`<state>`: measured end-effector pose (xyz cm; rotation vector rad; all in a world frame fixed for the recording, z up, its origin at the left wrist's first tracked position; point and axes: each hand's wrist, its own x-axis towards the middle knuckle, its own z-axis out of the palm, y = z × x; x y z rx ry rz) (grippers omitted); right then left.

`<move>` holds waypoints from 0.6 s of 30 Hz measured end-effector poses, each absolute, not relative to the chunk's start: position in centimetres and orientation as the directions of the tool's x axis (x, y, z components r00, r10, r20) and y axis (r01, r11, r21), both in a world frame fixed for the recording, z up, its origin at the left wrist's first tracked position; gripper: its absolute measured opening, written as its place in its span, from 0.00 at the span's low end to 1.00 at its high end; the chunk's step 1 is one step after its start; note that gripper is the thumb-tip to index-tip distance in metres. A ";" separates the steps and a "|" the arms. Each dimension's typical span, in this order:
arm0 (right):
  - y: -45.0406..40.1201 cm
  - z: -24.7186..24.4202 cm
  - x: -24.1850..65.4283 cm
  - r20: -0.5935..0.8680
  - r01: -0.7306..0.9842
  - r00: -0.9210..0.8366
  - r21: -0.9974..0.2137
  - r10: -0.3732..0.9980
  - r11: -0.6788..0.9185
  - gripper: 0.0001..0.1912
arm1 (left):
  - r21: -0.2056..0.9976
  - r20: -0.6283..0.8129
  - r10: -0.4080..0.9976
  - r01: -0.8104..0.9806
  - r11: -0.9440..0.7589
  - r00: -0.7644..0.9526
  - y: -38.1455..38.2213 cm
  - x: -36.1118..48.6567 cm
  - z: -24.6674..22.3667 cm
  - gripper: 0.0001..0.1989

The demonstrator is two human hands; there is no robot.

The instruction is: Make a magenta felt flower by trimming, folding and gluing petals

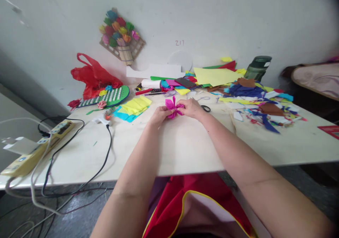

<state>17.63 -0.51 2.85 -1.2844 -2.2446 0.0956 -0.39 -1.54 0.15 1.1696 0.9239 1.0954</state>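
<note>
A magenta paper flower (pixel 174 105) with several pointed, pleated petals is held just above the white table (pixel 185 146), near its middle. My left hand (pixel 159 115) pinches its lower left side, fingers closed on the paper. From the right, my right hand (pixel 191 108) grips the petals on that side between thumb and fingers. The black handles of scissors (pixel 206 108) show just right of my right hand. Left of my hands lie yellow paper sheets (pixel 136 104) over blue sheets (pixel 127 115).
A glue gun (pixel 102 119) with a black cord and a power strip (pixel 39 147) are at left. Behind stand a red bag (pixel 92 77) and green board (pixel 120 94). Coloured scraps (pixel 246 91) and a dark green bottle (pixel 257 68) are at right.
</note>
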 end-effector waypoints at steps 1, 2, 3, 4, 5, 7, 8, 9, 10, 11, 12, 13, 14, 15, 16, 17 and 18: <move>-0.6 3.0 17.7 0.422 0.801 -0.412 -0.256 0.808 0.542 0.12 | 0.986 -0.008 0.970 -0.163 0.048 0.242 -1.5 -0.4 0.1 0.22; -0.6 3.2 17.8 0.426 0.813 -0.434 -0.195 0.794 0.549 0.12 | 0.986 -0.011 0.968 -0.161 0.053 0.249 -1.4 -0.5 0.1 0.22; -0.7 3.3 17.8 0.432 0.815 -0.460 -0.142 0.776 0.562 0.12 | 0.986 -0.014 0.968 -0.160 0.056 0.252 -1.4 -0.5 0.0 0.22; -0.6 3.3 17.9 0.437 0.809 -0.490 -0.093 0.754 0.580 0.12 | 0.986 -0.014 0.968 -0.159 0.056 0.252 -1.3 -0.5 0.0 0.22; -0.6 3.3 17.9 0.442 0.800 -0.521 -0.047 0.730 0.598 0.12 | 0.987 -0.015 0.969 -0.153 0.055 0.248 -1.3 -0.5 0.0 0.22; -0.6 3.4 17.9 0.441 0.789 -0.563 0.037 0.699 0.613 0.13 | 0.989 -0.018 0.973 -0.139 0.052 0.230 -1.3 -0.4 0.0 0.22; -0.7 3.4 17.9 0.435 0.788 -0.575 0.070 0.692 0.611 0.13 | 0.990 -0.020 0.976 -0.134 0.050 0.218 -1.4 -0.4 0.0 0.21; -0.7 3.5 17.8 0.429 0.788 -0.583 0.095 0.690 0.608 0.14 | 0.990 -0.020 0.978 -0.131 0.048 0.206 -1.4 -0.3 0.1 0.21; -0.8 3.6 17.8 0.423 0.788 -0.589 0.111 0.689 0.606 0.14 | 0.991 -0.021 0.980 -0.129 0.047 0.197 -1.5 -0.3 0.1 0.21; -0.9 3.7 17.7 0.420 0.788 -0.592 0.118 0.688 0.605 0.14 | 0.991 -0.021 0.982 -0.127 0.045 0.188 -1.5 -0.2 0.2 0.21; -1.0 3.7 17.6 0.419 0.787 -0.592 0.117 0.688 0.606 0.14 | 0.991 -0.020 0.983 -0.124 0.043 0.183 -1.6 -0.2 0.2 0.21; -1.1 3.8 17.6 0.419 0.787 -0.590 0.108 0.690 0.608 0.13 | 0.992 -0.016 0.983 -0.122 0.038 0.182 -1.5 -0.2 0.1 0.21; -1.1 3.8 17.5 0.418 0.786 -0.589 0.094 0.692 0.612 0.13 | 0.992 -0.009 0.983 -0.120 0.031 0.184 -1.5 -0.3 0.0 0.21; -1.0 3.7 17.5 0.417 0.783 -0.587 0.075 0.694 0.617 0.13 | 0.993 0.001 0.982 -0.117 0.022 0.188 -1.4 -0.3 -0.1 0.21; -1.0 3.7 17.5 0.417 0.780 -0.585 0.053 0.696 0.624 0.12 | 0.993 0.013 0.980 -0.115 0.010 0.199 -1.2 -0.4 -0.2 0.21; -0.8 3.6 17.5 0.418 0.775 -0.583 0.030 0.696 0.631 0.12 | 0.994 0.024 0.979 -0.106 -0.002 0.204 -1.1 -0.4 -0.4 0.21; -0.6 3.5 17.6 0.419 0.769 -0.582 0.005 0.697 0.639 0.12 | 0.995 0.030 0.976 -0.095 -0.010 0.217 -1.0 -0.5 -0.5 0.20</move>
